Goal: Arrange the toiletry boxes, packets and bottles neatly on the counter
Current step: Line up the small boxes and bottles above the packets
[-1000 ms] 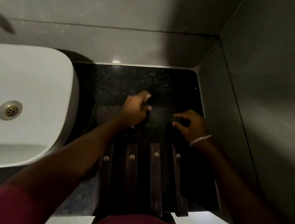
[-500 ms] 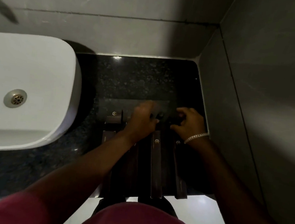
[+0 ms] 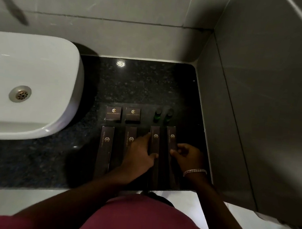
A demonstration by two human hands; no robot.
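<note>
Several long dark boxes with gold logos lie side by side on the black granite counter [image 3: 139, 87]. Behind them stand two small square boxes [image 3: 113, 113] [image 3: 133, 114] and two small green bottles [image 3: 157, 115] [image 3: 168, 116] in a row. My left hand [image 3: 139, 155] lies over the second long box [image 3: 130, 136], its fingers and thumb closed around the long box second from the right [image 3: 155, 139]. My right hand [image 3: 188, 154] pinches the rightmost long box [image 3: 171, 137] at its middle. The leftmost long box [image 3: 105, 147] lies untouched.
A white basin [image 3: 30, 85] with a metal drain sits on the counter to the left. Grey tiled walls close the counter at the back and right [image 3: 247, 104]. The counter's front edge runs just under my wrists, with pale floor below.
Both hands have drawn back from the bottles at the far row to the long boxes nearer me. The small boxes and bottles now stand uncovered.
</note>
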